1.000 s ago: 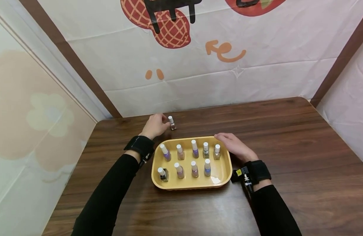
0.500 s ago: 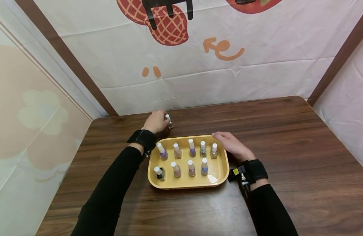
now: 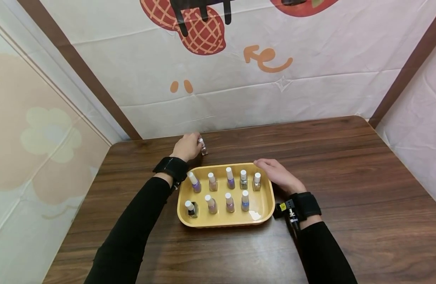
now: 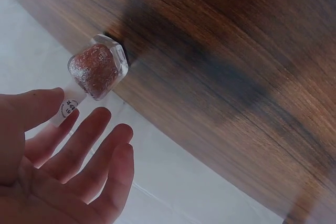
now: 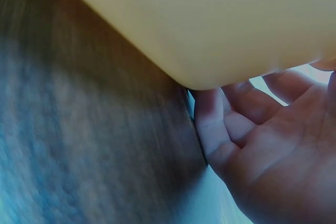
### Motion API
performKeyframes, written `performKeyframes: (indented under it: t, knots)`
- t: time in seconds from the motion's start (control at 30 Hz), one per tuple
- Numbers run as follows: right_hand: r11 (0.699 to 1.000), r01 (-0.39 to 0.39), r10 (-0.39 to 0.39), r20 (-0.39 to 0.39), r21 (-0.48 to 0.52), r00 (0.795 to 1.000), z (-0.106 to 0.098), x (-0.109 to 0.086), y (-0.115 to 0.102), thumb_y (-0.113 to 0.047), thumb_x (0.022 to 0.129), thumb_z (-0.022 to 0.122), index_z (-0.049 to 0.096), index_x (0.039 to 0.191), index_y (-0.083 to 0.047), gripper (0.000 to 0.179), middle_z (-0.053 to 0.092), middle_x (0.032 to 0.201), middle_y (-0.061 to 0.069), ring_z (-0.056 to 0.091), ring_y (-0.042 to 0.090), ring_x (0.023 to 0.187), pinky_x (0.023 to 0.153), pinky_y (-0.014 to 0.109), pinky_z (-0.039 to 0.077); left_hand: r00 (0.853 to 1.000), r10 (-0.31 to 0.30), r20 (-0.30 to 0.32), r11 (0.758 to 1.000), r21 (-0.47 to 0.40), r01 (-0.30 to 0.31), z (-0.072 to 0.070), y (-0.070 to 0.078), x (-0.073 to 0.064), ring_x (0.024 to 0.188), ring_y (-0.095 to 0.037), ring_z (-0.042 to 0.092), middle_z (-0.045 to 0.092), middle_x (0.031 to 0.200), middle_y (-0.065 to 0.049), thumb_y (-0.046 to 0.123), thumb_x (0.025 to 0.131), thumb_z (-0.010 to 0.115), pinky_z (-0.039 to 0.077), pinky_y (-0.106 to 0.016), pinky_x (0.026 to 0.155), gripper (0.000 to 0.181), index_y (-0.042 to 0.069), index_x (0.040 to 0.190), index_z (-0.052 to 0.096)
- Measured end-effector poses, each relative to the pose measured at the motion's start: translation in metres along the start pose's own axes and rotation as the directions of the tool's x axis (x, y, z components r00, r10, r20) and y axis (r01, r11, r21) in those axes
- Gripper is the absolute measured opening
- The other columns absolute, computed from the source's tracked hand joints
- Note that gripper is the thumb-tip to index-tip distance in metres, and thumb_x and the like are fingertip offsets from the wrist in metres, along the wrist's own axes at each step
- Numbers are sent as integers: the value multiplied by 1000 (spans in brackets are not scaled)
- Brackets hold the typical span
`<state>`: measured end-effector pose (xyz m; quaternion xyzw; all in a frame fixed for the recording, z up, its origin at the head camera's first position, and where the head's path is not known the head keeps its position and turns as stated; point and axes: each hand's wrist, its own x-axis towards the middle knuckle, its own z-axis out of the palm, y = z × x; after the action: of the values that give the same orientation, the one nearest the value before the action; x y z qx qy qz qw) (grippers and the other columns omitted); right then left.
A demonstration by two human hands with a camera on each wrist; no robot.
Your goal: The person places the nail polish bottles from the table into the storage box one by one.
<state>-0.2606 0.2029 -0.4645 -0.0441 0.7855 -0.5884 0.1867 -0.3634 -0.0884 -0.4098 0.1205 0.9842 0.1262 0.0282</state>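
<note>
At the table's far edge my left hand (image 3: 186,148) pinches the white cap of a nail polish bottle (image 3: 203,149) between thumb and index finger. Reddish glitter fills its clear faceted glass in the left wrist view (image 4: 97,72); the other fingers are loosely bent. Whether its base touches the table I cannot tell. My right hand (image 3: 280,173) holds the far right corner of a yellow tray (image 3: 262,203), its fingers bent round the outer wall, tips hidden behind it in the right wrist view. Several white-capped nail polish bottles (image 3: 230,179) stand in two rows inside the tray.
The dark wood table (image 3: 338,189) meets a printed white wall sheet (image 3: 154,71) along its back. In the front row, a black polish bottle (image 3: 192,210) stands near the tray's left end. Bare tray floor lies right of the blue bottle (image 3: 245,202).
My left hand has closed in on the lone bottle and now pinches its cap. The view has shifted slightly; my right hand stays at the tray's corner.
</note>
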Motion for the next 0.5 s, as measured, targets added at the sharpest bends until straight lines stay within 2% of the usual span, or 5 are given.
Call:
performKeyframes:
  t: [0.23,0.5]
  knots:
    - [1000,6,-6,-4,-15,1000,0,-1,0,-33,103,38,55,132,-2,45,55,133,19,53,29,123,101,40,49,1000,5,-9,1000,19,-5,-3,1,-4,89,-30,64,66,99,-16,15,96,53,54,-44,75,19,1,105,61]
    - [1000,11,-11,1,-8,1000,0,-2,-1,-33,103,38,56,131,-3,45,57,131,19,56,28,119,97,37,52,1000,-8,-7,1000,25,8,-7,0,-7,92,-31,65,66,102,-17,15,96,53,54,-46,76,19,0,106,61]
